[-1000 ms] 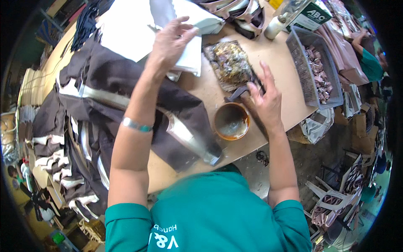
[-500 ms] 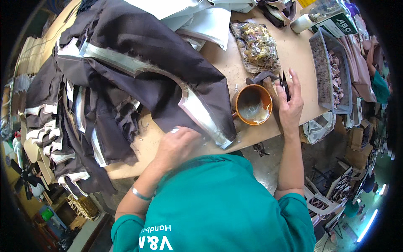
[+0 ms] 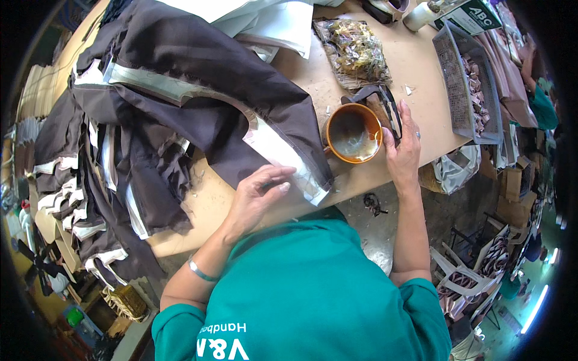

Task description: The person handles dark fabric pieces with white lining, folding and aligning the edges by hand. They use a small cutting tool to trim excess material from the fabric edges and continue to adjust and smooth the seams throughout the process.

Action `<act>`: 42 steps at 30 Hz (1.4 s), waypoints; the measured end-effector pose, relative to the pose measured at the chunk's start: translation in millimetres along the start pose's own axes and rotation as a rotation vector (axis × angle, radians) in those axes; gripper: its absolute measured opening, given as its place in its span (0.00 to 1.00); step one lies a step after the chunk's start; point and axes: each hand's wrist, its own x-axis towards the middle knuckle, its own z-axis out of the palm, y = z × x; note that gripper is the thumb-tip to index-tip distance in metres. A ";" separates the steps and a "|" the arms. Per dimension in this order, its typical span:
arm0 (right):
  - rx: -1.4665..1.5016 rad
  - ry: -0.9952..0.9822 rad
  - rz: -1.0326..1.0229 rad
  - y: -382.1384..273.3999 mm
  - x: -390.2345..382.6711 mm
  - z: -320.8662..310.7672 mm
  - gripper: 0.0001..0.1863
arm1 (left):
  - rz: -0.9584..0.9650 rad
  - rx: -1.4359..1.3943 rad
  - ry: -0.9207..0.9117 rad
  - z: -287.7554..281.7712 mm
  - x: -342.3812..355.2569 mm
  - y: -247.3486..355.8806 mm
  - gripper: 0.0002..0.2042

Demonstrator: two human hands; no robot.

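Observation:
My left hand [image 3: 260, 195] is at the near edge of the dark cloth [image 3: 241, 78], fingers and thumb apart. Its fingertips meet the white strip [image 3: 274, 153] along the cloth's border; nothing shows in its grasp. On the right, my right hand [image 3: 404, 147] rests beside an orange-brown mug [image 3: 354, 133] with a pale residue inside. Its fingers are stretched out and the thumb stands apart. Black thread snips [image 3: 395, 115] lie between that hand and the mug, close to the fingers. Behind the mug are a dark scrap and a brown wooden-looking piece [image 3: 377, 108].
A clear bag of mixed scraps [image 3: 352, 53] lies behind the mug. At the right stands a grey plastic basket [image 3: 451, 84] holding small pinkish pieces. White sheets [image 3: 271, 27] spread at the back. More dark cut pieces [image 3: 54, 138] hang off the left side.
My right hand has lowered beside the mug and its fingers have come off the snips. My left hand has moved right and up to the white strip, its fingers spreading. The whole view has shifted slightly.

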 end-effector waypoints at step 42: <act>0.806 -0.110 -0.171 -148.6 24.1 -14.6 0.25 | -0.021 -0.013 -0.020 -15.5 6.7 111.8 0.08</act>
